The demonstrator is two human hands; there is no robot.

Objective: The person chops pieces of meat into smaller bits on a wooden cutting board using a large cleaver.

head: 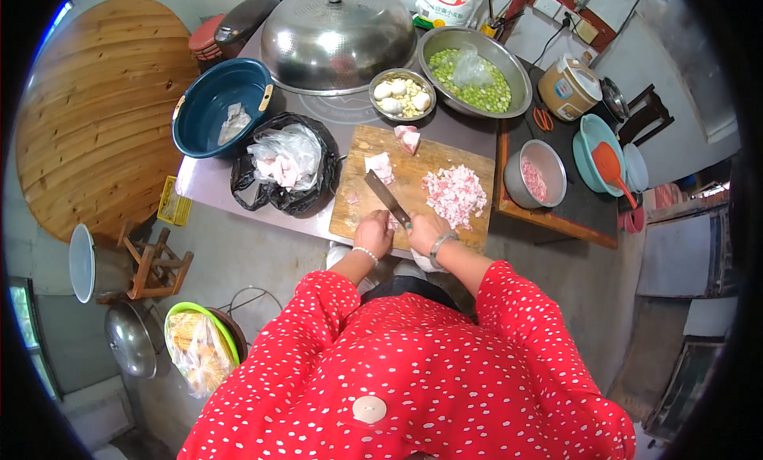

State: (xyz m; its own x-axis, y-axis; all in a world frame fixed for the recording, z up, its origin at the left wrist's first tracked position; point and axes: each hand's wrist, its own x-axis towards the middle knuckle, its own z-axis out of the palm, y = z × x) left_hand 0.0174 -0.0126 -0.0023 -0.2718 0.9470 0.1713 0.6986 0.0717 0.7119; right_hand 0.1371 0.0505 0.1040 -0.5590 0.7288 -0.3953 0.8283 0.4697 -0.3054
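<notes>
My right hand [427,231] grips the handle of a cleaver [387,198], whose broad blade points up and left over the wooden cutting board [357,156]. Close to the blade, my left hand [374,233] rests at the board's near edge with curled fingers against a small bit of pink meat [392,221]. Diced pink-and-white meat [455,195] is heaped on the board's right side. A pale, fatty slab [380,167] lies left of centre, and a larger chunk of meat [408,139] sits at the far edge.
Left of the board stand a black plastic bag [286,162] with meat and a dark blue basin [222,105]. Behind it are a bowl of eggs and garlic [403,94] and a steel basin of green beans [475,72]. A metal pot with minced meat [535,174] stands on the right-hand table.
</notes>
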